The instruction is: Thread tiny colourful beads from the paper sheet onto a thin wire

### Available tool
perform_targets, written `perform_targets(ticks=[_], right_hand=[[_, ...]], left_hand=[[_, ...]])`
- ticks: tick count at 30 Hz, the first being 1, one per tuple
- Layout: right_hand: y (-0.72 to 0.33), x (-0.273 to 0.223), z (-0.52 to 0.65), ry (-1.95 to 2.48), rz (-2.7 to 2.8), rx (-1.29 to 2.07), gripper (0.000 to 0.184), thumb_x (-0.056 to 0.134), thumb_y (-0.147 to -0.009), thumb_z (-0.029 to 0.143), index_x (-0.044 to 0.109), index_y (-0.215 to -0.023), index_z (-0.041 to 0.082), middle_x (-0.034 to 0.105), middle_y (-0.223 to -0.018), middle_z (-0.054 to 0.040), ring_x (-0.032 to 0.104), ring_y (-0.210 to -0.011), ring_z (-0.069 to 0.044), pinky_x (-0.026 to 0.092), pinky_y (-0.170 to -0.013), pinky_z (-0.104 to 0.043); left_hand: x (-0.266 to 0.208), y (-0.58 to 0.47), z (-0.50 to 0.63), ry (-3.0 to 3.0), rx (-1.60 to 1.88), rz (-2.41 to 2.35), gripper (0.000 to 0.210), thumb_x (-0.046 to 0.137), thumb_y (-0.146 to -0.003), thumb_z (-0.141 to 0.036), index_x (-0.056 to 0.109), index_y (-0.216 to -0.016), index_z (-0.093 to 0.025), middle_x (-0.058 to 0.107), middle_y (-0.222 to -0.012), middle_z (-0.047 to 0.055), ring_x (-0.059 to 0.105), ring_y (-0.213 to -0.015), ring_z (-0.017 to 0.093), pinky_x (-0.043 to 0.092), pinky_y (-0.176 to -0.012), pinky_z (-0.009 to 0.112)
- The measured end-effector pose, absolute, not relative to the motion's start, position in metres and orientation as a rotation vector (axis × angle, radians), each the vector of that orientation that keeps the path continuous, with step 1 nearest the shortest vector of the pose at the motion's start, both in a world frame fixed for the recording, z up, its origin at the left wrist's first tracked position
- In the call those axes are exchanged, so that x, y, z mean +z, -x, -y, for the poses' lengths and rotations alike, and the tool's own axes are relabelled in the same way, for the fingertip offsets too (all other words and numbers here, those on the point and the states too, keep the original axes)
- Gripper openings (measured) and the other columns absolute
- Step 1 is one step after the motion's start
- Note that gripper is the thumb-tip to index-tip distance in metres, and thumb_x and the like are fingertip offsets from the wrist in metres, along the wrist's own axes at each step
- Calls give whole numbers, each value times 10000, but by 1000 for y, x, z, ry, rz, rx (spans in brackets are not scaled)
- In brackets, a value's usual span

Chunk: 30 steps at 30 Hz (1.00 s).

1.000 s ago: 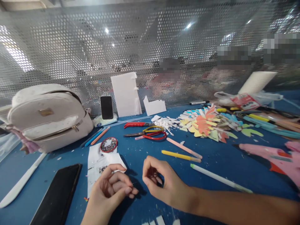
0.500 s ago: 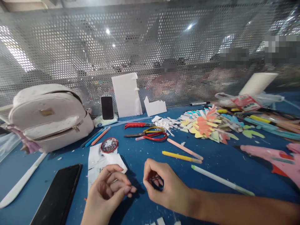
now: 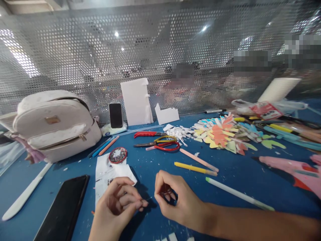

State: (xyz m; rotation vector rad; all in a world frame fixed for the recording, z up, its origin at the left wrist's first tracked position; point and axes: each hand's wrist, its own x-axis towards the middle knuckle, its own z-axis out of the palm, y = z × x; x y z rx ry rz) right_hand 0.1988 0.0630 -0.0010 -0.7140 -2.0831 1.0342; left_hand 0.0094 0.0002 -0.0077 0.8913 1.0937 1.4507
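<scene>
My left hand point(image 3: 122, 202) is closed in a pinch, thumb against fingertips. A very thin, pale, needle-like piece point(image 3: 149, 198) sticks out from those fingertips toward the right; whether it is a needle or a thread I cannot tell. Just across a small gap, my right hand point(image 3: 175, 197) is curled with its thumb and index finger pinched together. What it holds, if anything, is too small to make out. Behind my left hand lies white paper point(image 3: 101, 177) scattered with dark specks, and a round red-rimmed dish of small dark and light bits point(image 3: 117, 155) rests on it.
Scissors point(image 3: 165, 144), a yellow marker point(image 3: 193, 168) and a white marker point(image 3: 238, 192) lie beyond my hands. A phone point(image 3: 62, 211) is at left, near a pale backpack point(image 3: 55, 127). Colored paper cutouts point(image 3: 223, 134) and a pink glue gun point(image 3: 288, 167) are at right.
The thin piece at my left fingertips now shows in the gap between my hands. Both hands keep nearly the same pose, and the whole view has shifted slightly.
</scene>
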Motion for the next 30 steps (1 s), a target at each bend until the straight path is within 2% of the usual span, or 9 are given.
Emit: perform_targets(ticks=[15,21,30], right_hand=[[-197,2,-62,677,2181,970,88,588,-776,115,535,-778,185,510,-641,56,460,-553,-69,353,-546,-175],[-195,5,-62,608,2228,1009,52,604,-798,128,606,-803,179,554,-686,41,485,-579,-74,359,-560,-176],[-196,2,-64,560,2232,1103,103,633,-820,106,638,-888,183,567,-749,42,437,-559,-60,371,-575,-170]], left_hand=[[-11,-10,0,-918,1387,-1088,437,881,-651,-243,576,-961,-200,722,-640,-27,733,-608,147,595,-636,221],[-11,-11,0,-914,1360,-1096,426,877,-640,-207,582,-947,-196,701,-586,-46,708,-574,128,583,-632,216],[-10,-12,1,-950,1330,-1114,370,862,-637,-180,598,-896,-196,682,-552,-61,688,-555,116,555,-614,201]])
